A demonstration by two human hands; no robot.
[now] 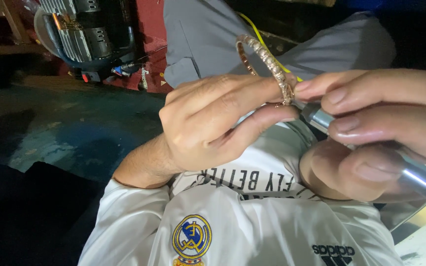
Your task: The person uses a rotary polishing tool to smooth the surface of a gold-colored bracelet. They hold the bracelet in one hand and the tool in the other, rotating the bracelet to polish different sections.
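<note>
Left hand (208,125) pinching bangle (265,59), right hand (371,128) gripping metal tool (410,172) against it.

**Metal, cloth and worn floor**

The bangle (267,59) looks like gold-toned metal, its rim studded and glinting. The handpiece (420,175) is smooth, polished silver metal. The shirt (252,221) is matt white cloth with a stitched crest. The floor (70,128) looks rough and patchy.

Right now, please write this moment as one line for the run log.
left hand: holds stone-set bangle by fingers | right hand: grips metal handpiece, tip at bangle | both over lap
</note>
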